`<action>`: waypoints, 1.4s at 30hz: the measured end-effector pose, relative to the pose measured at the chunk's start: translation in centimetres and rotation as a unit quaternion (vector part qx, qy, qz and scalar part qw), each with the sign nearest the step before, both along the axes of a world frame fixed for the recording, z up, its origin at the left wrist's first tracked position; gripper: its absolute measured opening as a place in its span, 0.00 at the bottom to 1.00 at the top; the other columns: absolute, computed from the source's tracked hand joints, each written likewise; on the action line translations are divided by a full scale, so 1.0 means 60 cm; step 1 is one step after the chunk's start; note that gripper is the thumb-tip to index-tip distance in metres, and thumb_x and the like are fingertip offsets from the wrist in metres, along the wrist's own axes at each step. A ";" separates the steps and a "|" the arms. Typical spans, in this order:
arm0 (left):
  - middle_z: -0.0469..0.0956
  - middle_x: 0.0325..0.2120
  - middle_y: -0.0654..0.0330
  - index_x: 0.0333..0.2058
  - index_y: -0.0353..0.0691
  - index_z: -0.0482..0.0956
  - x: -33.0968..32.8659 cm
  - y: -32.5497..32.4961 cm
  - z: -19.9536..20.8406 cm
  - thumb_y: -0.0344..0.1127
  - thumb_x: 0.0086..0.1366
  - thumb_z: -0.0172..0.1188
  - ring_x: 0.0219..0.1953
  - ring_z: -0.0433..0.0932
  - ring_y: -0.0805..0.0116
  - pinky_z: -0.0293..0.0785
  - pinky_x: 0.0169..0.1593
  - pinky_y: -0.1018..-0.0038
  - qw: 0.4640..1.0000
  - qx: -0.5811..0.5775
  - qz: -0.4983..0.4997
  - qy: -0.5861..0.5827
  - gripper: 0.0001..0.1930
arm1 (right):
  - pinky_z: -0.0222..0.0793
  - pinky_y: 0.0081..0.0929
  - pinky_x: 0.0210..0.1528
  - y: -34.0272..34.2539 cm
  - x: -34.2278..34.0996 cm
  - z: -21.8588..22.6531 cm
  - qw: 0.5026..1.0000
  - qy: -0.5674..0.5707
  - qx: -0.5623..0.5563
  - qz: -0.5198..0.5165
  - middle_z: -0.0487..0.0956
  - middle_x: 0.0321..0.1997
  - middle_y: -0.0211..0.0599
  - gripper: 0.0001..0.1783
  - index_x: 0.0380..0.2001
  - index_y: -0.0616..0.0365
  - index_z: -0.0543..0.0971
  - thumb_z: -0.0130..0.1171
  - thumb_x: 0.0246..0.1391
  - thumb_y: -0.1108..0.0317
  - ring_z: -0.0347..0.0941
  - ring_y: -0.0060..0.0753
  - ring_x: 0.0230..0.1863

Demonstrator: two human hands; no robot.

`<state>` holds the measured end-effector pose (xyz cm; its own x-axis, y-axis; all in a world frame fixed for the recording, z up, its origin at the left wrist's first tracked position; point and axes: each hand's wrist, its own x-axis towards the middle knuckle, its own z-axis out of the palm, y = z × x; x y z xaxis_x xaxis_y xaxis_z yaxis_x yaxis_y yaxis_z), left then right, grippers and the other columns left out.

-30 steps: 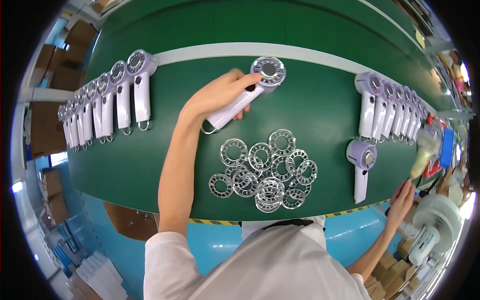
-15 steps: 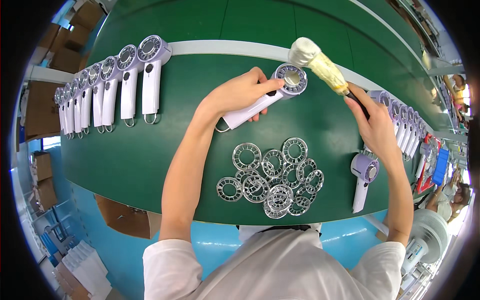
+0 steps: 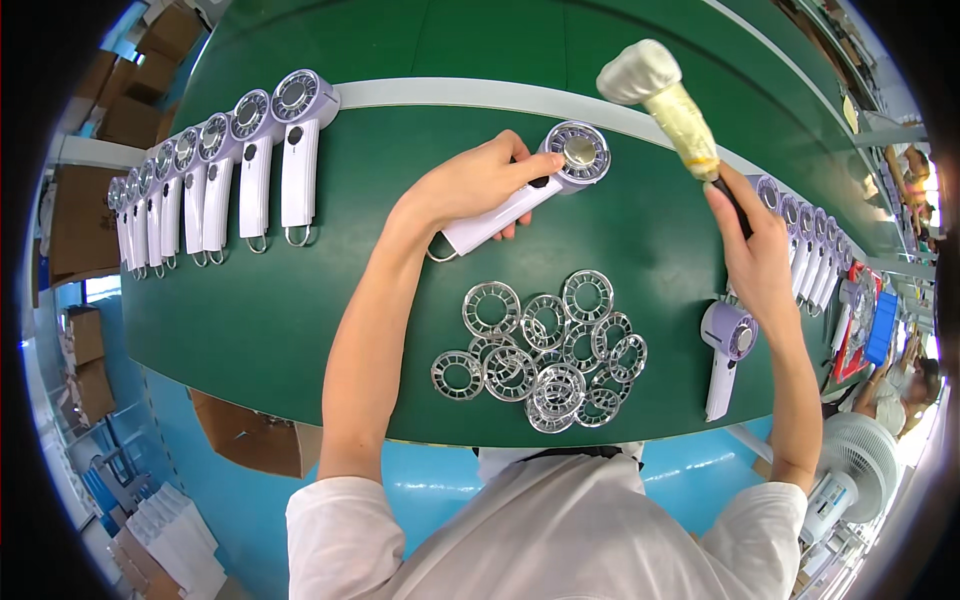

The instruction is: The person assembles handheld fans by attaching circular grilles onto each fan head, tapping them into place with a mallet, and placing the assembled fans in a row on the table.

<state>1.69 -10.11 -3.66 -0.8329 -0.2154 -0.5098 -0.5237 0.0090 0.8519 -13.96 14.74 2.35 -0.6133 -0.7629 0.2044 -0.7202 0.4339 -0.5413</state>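
Note:
A white and lilac handheld fan (image 3: 585,155) lies tilted on the green table, its round head pointing up and to the right. Around its upper handle wraps my left hand (image 3: 487,180), the thumb reaching to the edge of the head. My right hand (image 3: 752,235) grips the dark handle of a mallet (image 3: 655,85), whose head and neck are covered in pale wrapping. The mallet's head is raised above and to the right of the fan, apart from it. Nearer me lies a loose pile of shiny silver rings (image 3: 510,373) with slotted rims.
Several similar fans (image 3: 298,165) stand in a row at the left, and another row (image 3: 803,240) runs along the right. A single fan (image 3: 728,345) lies near my right forearm. Beyond a pale strip (image 3: 440,93) continues more green surface. A floor fan (image 3: 850,465) is at lower right.
My right hand has lifted the mallet up and away from the fan's head, where its head was close before. My left hand keeps its hold, almost unmoved.

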 end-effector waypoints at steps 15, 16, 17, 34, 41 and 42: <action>0.78 0.22 0.55 0.46 0.29 0.67 -0.002 0.000 0.005 0.60 0.67 0.57 0.17 0.77 0.70 0.74 0.20 0.73 1.000 0.025 -0.001 0.007 0.32 | 0.70 0.37 0.28 0.032 0.022 -0.013 0.993 0.056 0.099 0.024 0.80 0.29 0.52 0.17 0.56 0.57 0.75 0.55 0.66 0.65 0.75 0.52 0.23; 0.78 0.23 0.55 0.46 0.29 0.67 0.001 -0.002 0.004 0.60 0.67 0.57 0.17 0.77 0.70 0.74 0.20 0.73 1.000 0.028 0.000 0.006 0.32 | 0.70 0.37 0.28 0.031 0.024 -0.009 0.993 0.056 0.098 0.024 0.80 0.29 0.52 0.17 0.56 0.57 0.75 0.55 0.66 0.65 0.75 0.52 0.23; 0.78 0.23 0.55 0.46 0.30 0.67 0.003 -0.004 0.004 0.60 0.67 0.57 0.17 0.77 0.70 0.74 0.20 0.73 0.999 0.032 0.000 0.005 0.32 | 0.70 0.37 0.28 0.030 0.027 0.000 0.994 0.062 0.093 0.019 0.80 0.29 0.52 0.17 0.56 0.56 0.75 0.55 0.66 0.65 0.75 0.52 0.24; 0.78 0.23 0.54 0.47 0.31 0.68 0.000 0.000 -0.005 0.61 0.66 0.57 0.17 0.77 0.70 0.74 0.20 0.73 1.000 0.027 0.010 0.003 0.33 | 0.67 0.39 0.24 0.052 0.074 -0.004 0.994 0.038 0.098 -0.023 0.78 0.24 0.49 0.17 0.55 0.55 0.75 0.57 0.65 0.65 0.74 0.51 0.21; 0.78 0.23 0.55 0.47 0.31 0.68 0.000 -0.001 -0.002 0.61 0.66 0.57 0.17 0.77 0.70 0.74 0.20 0.74 1.000 0.026 0.009 0.001 0.33 | 0.67 0.39 0.24 0.055 0.083 0.006 0.994 0.021 0.104 -0.035 0.78 0.25 0.48 0.17 0.55 0.56 0.75 0.56 0.65 0.66 0.74 0.51 0.21; 0.78 0.23 0.55 0.47 0.31 0.68 0.000 -0.002 -0.002 0.61 0.66 0.57 0.17 0.77 0.70 0.74 0.20 0.74 1.000 0.025 0.010 0.000 0.33 | 0.67 0.39 0.24 0.053 0.084 0.011 0.991 0.015 0.126 -0.032 0.78 0.24 0.48 0.17 0.55 0.56 0.75 0.56 0.65 0.66 0.74 0.51 0.21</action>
<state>1.70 -10.24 -3.76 -0.8293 -0.2052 -0.5198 -0.5226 -0.0445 0.8514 -8.91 17.93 3.02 -0.6580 -0.7524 0.0306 -0.7015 0.5978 -0.3879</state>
